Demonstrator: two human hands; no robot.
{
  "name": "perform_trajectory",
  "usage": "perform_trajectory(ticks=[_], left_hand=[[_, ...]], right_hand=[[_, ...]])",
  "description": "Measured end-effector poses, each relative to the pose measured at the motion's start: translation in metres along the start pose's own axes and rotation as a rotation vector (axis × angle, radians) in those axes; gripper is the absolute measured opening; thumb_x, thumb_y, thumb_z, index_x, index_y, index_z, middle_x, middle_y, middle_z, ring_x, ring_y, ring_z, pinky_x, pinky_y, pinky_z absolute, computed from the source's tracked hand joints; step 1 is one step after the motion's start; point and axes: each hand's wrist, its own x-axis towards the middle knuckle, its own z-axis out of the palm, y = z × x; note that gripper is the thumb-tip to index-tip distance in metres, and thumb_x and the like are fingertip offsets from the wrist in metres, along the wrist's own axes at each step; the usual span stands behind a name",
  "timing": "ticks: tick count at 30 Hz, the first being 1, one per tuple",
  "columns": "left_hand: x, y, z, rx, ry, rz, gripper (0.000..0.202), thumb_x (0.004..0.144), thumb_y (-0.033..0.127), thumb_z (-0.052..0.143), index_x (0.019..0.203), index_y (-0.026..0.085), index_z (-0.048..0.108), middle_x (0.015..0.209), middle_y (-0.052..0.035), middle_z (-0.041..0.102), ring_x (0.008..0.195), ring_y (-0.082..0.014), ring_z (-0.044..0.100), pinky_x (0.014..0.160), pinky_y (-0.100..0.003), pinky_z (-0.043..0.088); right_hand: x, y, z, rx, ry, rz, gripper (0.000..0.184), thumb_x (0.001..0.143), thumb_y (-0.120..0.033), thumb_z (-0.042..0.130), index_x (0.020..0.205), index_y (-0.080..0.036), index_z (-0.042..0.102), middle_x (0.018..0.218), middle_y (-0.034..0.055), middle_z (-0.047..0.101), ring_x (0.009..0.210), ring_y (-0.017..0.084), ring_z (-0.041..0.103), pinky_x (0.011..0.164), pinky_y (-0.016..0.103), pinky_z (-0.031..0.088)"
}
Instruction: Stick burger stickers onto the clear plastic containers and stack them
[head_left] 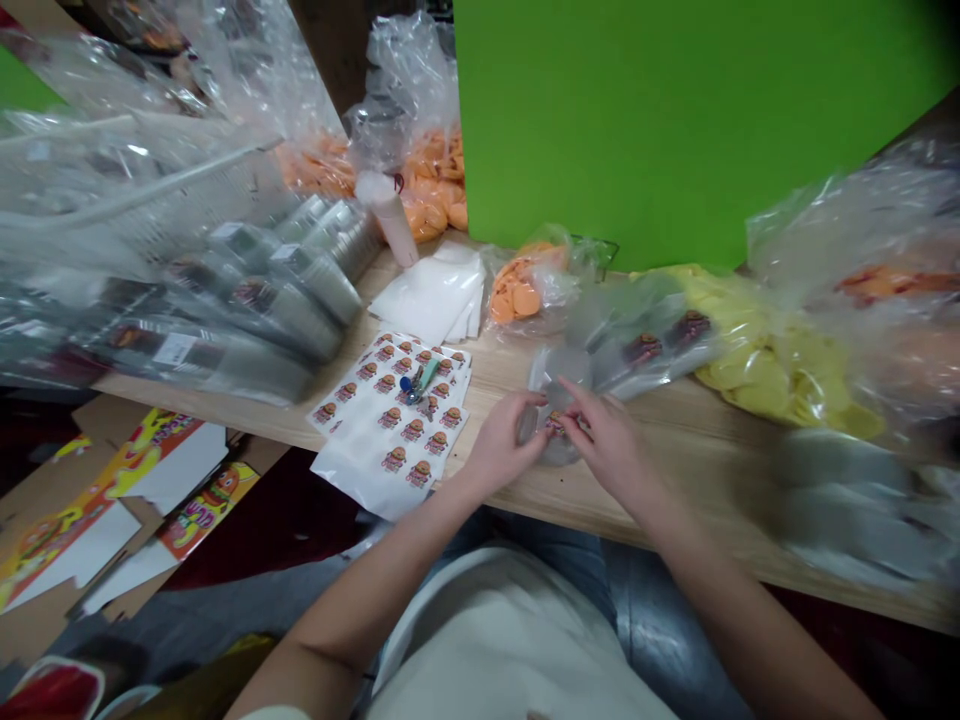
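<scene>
My left hand [504, 440] and my right hand [609, 442] meet over a small clear plastic container [553, 395] on the wooden table [675, 470]. Both pinch at a small round burger sticker [556, 422] on its front. To the left lies a sheet of burger stickers [397, 420] with a small blue-handled tool [417, 381] resting on it. Behind the container sits a clear bag holding stickered containers [645, 345].
Stacks of clear lidded containers in plastic wrap [247, 300] fill the left. Bags of orange discs [431, 190], [525, 285] and yellow discs [757, 355] stand by a green board [675, 120]. White pouches [439, 295] lie behind the sheet. Printed cardboard [112, 500] lies on the floor.
</scene>
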Motion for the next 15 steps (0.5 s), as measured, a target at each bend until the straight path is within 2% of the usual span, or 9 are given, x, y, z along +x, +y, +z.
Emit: perform_trajectory(ticks=[2, 4, 5, 7, 10, 13, 14, 15], left_hand=[[0.000, 0.000, 0.002, -0.003, 0.010, -0.013, 0.031, 0.080, 0.026, 0.056, 0.110, 0.019, 0.051, 0.110, -0.0076, 0.059, 0.105, -0.0198, 0.053, 0.093, -0.035, 0.042], [-0.001, 0.000, 0.004, -0.008, 0.019, -0.031, 0.031, 0.080, 0.027, 0.056, 0.110, 0.019, 0.051, 0.110, -0.0078, 0.059, 0.104, -0.0205, 0.053, 0.092, -0.036, 0.042], [-0.001, 0.000, 0.004, -0.017, 0.023, -0.038, 0.031, 0.081, 0.028, 0.055, 0.110, 0.020, 0.052, 0.110, -0.0078, 0.059, 0.104, -0.0208, 0.053, 0.091, -0.037, 0.042], [-0.002, -0.001, 0.004, -0.062, 0.015, -0.036, 0.030, 0.083, 0.031, 0.053, 0.111, 0.020, 0.052, 0.112, -0.0081, 0.059, 0.107, -0.0210, 0.053, 0.093, -0.037, 0.042], [-0.005, 0.000, -0.004, -0.140, 0.078, -0.048, 0.032, 0.086, 0.033, 0.049, 0.116, 0.021, 0.051, 0.123, -0.0088, 0.053, 0.116, -0.0209, 0.047, 0.096, -0.038, 0.039], [-0.006, 0.007, -0.024, -0.214, 0.272, -0.237, 0.030, 0.085, 0.037, 0.051, 0.107, 0.019, 0.056, 0.115, -0.0094, 0.056, 0.107, -0.0200, 0.052, 0.089, -0.035, 0.042], [-0.006, 0.011, -0.031, -0.298, 0.274, -0.332, 0.029, 0.084, 0.039, 0.052, 0.103, 0.018, 0.057, 0.109, -0.0091, 0.059, 0.100, -0.0188, 0.055, 0.085, -0.033, 0.043], [-0.005, 0.017, -0.038, -0.429, 0.211, -0.425, 0.030, 0.082, 0.041, 0.054, 0.100, 0.017, 0.059, 0.103, -0.0086, 0.061, 0.093, -0.0174, 0.057, 0.081, -0.032, 0.044]], right_hand=[[-0.006, 0.000, 0.000, -0.122, 0.107, -0.040, 0.051, 0.087, -0.029, 0.046, 0.136, -0.022, 0.035, 0.106, 0.0103, 0.060, 0.100, 0.025, 0.054, 0.087, 0.044, 0.044], [-0.012, 0.003, 0.001, -0.192, 0.262, -0.041, 0.060, 0.085, -0.031, 0.049, 0.140, -0.021, 0.027, 0.123, 0.0146, 0.049, 0.114, 0.028, 0.046, 0.094, 0.046, 0.040], [-0.015, 0.005, 0.002, -0.201, 0.299, -0.053, 0.065, 0.084, -0.032, 0.051, 0.142, -0.021, 0.023, 0.129, 0.0155, 0.044, 0.119, 0.029, 0.042, 0.097, 0.046, 0.038], [-0.019, 0.010, 0.004, -0.174, 0.229, -0.123, 0.075, 0.081, -0.036, 0.056, 0.143, -0.020, 0.016, 0.134, 0.0150, 0.041, 0.124, 0.029, 0.037, 0.100, 0.047, 0.036], [-0.019, 0.013, 0.006, -0.102, 0.022, -0.198, 0.074, 0.081, -0.038, 0.056, 0.142, -0.024, 0.017, 0.132, 0.0117, 0.045, 0.123, 0.029, 0.039, 0.098, 0.050, 0.037], [-0.015, 0.011, 0.001, 0.046, 0.043, -0.140, 0.070, 0.081, -0.035, 0.057, 0.140, -0.026, 0.021, 0.127, 0.0098, 0.051, 0.118, 0.026, 0.046, 0.098, 0.049, 0.038], [-0.014, 0.009, -0.002, 0.110, 0.068, -0.120, 0.071, 0.080, -0.034, 0.058, 0.140, -0.026, 0.021, 0.128, 0.0097, 0.051, 0.118, 0.025, 0.046, 0.099, 0.048, 0.037], [-0.013, 0.007, -0.006, 0.172, 0.087, -0.109, 0.073, 0.080, -0.033, 0.059, 0.140, -0.026, 0.019, 0.129, 0.0097, 0.050, 0.119, 0.024, 0.046, 0.100, 0.048, 0.036]])
